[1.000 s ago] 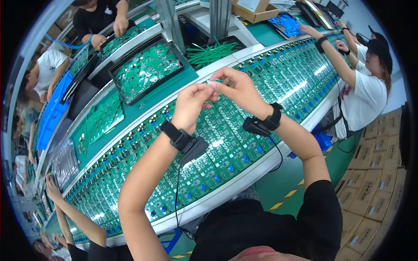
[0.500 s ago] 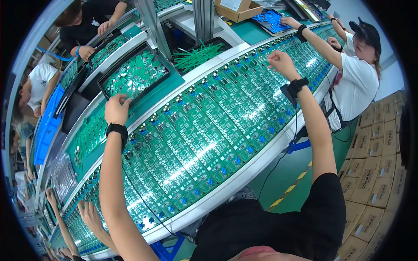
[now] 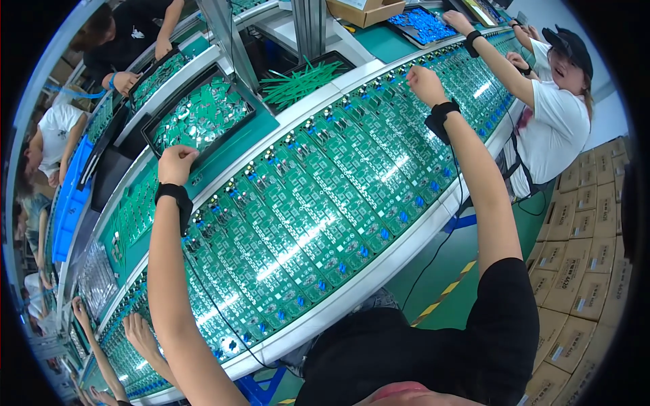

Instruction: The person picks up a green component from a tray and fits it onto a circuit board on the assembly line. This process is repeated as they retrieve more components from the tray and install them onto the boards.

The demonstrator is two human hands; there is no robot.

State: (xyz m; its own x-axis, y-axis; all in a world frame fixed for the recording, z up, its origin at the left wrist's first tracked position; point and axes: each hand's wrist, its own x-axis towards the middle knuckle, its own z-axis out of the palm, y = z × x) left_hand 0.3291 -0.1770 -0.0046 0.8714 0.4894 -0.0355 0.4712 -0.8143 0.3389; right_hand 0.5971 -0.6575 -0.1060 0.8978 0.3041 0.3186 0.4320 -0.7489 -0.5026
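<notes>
A long row of green circuit boards [image 3: 298, 223] lies side by side on the pale-edged line before me, with blue parts along the near edge. My left hand [image 3: 176, 164] is at the near corner of a black tray [image 3: 245, 120] heaped with small green boards [image 3: 200, 115]. Its thumb and fingers are pinched together; anything between them is too small to make out. Over the far edge of the board row hovers my right hand [image 3: 426, 86], fingers curled closed, their tips partly hidden. Both wrists wear black bands with a cord.
Green strips [image 3: 302, 82] fill a bin behind the line, beside metal posts [image 3: 310, 30]. Farther right are a tray of blue parts [image 3: 421, 28] and a cardboard box [image 3: 365, 12]. A co-worker [image 3: 558, 115] reaches over the line at right; other people's hands [image 3: 142, 336] work at lower left.
My right hand has moved farther away and slightly left, its fingers drawing together. My left hand stays beside the tray, its fingers more pinched. The whole view has shifted slightly.
</notes>
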